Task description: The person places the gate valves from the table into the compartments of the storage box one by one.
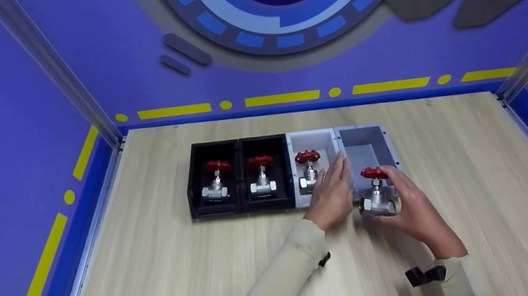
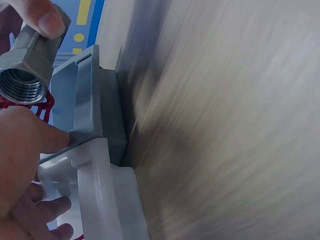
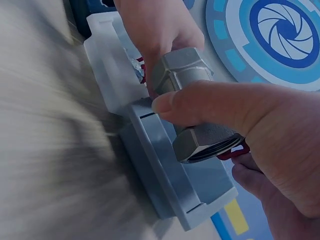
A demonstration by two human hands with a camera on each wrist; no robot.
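My right hand [image 1: 413,206] holds a metal gate valve [image 1: 377,203] with a red handwheel, just over the front edge of the grey bin [image 1: 361,140]. In the right wrist view its thumb lies across the valve body [image 3: 187,75]. My left hand [image 1: 333,198] straddles the adjoining walls of the grey bin and the white bin [image 1: 296,140]. In the left wrist view the thumb is on the grey side, with fingers reaching down into the white bin [image 2: 95,195]. Another red-wheeled valve [image 1: 309,170] stands in the white bin, partly behind the left hand.
Left of the white bin are two black bins, each with a red-wheeled valve [image 1: 217,187], [image 1: 262,180] inside. All the bins form one row on the wood-grain table [image 1: 166,269]. Blue printed panels [image 1: 135,73] enclose the back and sides.
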